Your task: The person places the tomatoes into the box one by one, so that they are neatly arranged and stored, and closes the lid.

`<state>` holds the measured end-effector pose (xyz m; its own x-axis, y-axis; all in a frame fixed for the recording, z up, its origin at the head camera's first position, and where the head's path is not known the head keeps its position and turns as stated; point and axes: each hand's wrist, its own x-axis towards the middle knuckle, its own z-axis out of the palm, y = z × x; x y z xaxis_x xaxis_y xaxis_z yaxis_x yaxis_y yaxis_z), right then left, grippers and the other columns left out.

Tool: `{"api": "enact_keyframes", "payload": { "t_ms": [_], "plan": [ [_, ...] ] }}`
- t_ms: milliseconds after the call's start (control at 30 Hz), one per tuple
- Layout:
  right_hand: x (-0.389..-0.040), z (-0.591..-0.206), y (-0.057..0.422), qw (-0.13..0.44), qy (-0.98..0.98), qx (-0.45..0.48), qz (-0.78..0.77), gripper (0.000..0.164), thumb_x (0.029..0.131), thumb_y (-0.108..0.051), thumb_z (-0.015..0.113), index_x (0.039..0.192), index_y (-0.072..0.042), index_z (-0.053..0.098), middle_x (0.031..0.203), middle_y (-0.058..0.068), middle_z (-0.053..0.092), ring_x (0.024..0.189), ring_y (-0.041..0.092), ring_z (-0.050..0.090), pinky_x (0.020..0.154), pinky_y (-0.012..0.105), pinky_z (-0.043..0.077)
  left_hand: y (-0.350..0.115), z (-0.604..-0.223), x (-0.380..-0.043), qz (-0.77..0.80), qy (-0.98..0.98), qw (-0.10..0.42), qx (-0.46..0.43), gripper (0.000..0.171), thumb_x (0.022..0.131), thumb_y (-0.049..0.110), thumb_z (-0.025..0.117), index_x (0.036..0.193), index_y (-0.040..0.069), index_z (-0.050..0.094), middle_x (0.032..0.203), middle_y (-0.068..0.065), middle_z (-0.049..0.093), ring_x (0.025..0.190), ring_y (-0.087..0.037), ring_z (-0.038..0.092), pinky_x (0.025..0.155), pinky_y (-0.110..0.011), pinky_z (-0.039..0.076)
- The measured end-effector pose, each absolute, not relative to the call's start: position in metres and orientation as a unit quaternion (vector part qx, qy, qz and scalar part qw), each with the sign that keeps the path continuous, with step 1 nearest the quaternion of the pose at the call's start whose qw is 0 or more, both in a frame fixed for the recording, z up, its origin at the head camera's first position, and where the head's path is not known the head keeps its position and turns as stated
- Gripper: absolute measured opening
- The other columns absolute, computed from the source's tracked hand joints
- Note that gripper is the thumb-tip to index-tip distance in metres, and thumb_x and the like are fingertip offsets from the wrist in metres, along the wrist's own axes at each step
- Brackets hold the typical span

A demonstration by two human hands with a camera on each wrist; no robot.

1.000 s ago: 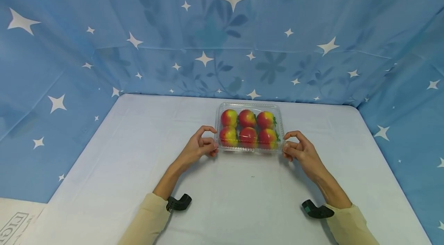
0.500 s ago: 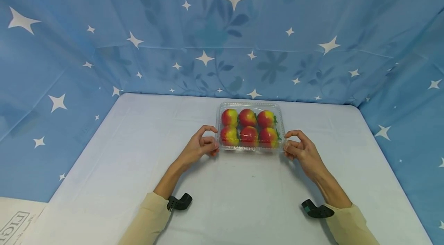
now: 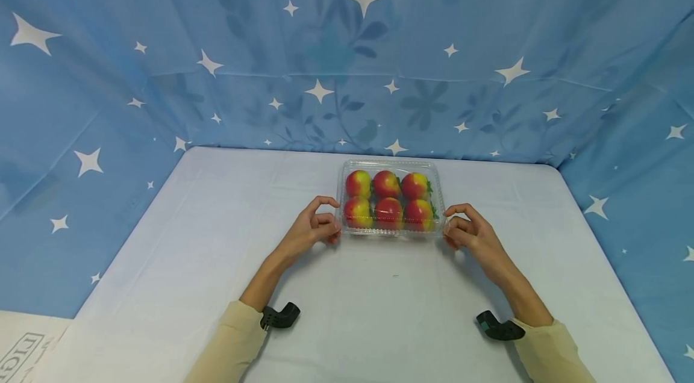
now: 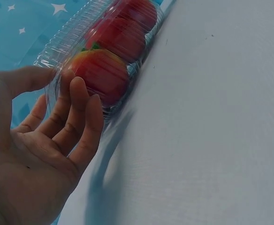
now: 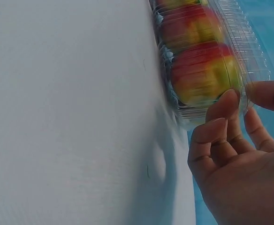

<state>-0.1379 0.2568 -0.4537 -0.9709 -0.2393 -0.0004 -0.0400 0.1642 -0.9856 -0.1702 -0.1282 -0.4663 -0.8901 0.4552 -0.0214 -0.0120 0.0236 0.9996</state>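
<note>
A clear plastic clamshell box (image 3: 394, 233) lies toward the far side of the table with its lid down. Inside are several red-and-yellow round fruits (image 3: 388, 213) in two rows, some showing green leaves. My left hand (image 3: 305, 231) pinches the box's near left corner between thumb and curled fingers. On the opposite side, the right hand (image 3: 476, 239) pinches the near right corner in the same way. The left wrist view shows the fingertips against the ridged rim (image 4: 57, 44). In the right wrist view, thumb and forefinger meet at the lid's edge (image 5: 254, 61).
A white cloth covers the table (image 3: 396, 311). Behind it and along both sides hangs a blue curtain (image 3: 260, 40) with white stars. A printed cardboard piece (image 3: 27, 344) shows at the lower left. Black wrist cameras (image 3: 280, 316) sit at both cuffs.
The right forearm and its wrist camera have shifted very slightly to the right. The box and both hands' hold on its corners look the same.
</note>
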Motion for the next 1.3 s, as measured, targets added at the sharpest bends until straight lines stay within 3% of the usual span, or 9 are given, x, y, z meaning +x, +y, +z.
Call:
{"api": "enact_keyframes", "payload": {
  "t_ms": [233,733,967,1133,1300],
  "plan": [
    [-0.139,-0.455,0.255,0.079,0.758,-0.101,-0.640,0.024,0.105,-0.009,0.057,0.126,-0.005,0.047,0.079,-0.002,0.056,0.067,0.022,0.050,0.061,0.036,0.044,-0.130,-0.467,-0.170,0.691,0.688,0.163,0.150,0.048,0.099,0.005,0.062,0.143,0.003,0.043,0.084,0.000,0.070,0.075,-0.017,0.067,0.076,-0.031,0.062],
    [-0.142,-0.454,0.252,0.083,0.769,-0.083,-0.628,0.025,0.104,-0.010,0.058,0.125,-0.005,0.047,0.084,-0.004,0.059,0.071,0.017,0.055,0.064,0.033,0.048,-0.124,-0.463,-0.169,0.708,0.685,0.136,0.103,0.045,0.095,-0.003,0.061,0.139,0.005,0.053,0.080,0.000,0.071,0.076,-0.023,0.069,0.073,-0.034,0.064],
    [-0.141,-0.452,0.254,0.049,0.804,-0.088,-0.587,0.029,0.103,-0.012,0.060,0.129,0.000,0.052,0.116,-0.001,0.058,0.092,0.008,0.067,0.073,0.026,0.056,-0.127,-0.465,-0.169,0.690,0.702,0.136,0.112,0.045,0.096,0.003,0.066,0.139,0.008,0.052,0.080,0.000,0.069,0.075,-0.022,0.068,0.075,-0.034,0.064],
    [-0.142,-0.446,0.257,0.008,0.832,-0.086,-0.548,0.030,0.105,-0.020,0.063,0.130,-0.006,0.058,0.129,0.004,0.057,0.107,0.001,0.062,0.084,0.017,0.054,-0.131,-0.463,-0.170,0.660,0.731,0.125,0.124,0.043,0.097,0.010,0.069,0.139,0.012,0.055,0.085,-0.007,0.066,0.073,-0.030,0.068,0.072,-0.036,0.063],
    [-0.146,-0.439,0.259,-0.032,0.867,-0.073,-0.493,0.037,0.104,-0.026,0.064,0.134,-0.005,0.057,0.138,0.010,0.055,0.121,0.013,0.058,0.092,0.011,0.048,-0.136,-0.458,-0.171,0.619,0.770,0.080,0.131,0.042,0.098,0.017,0.072,0.137,0.010,0.061,0.100,-0.012,0.062,0.083,-0.040,0.068,0.069,-0.043,0.063]
  ]
}}
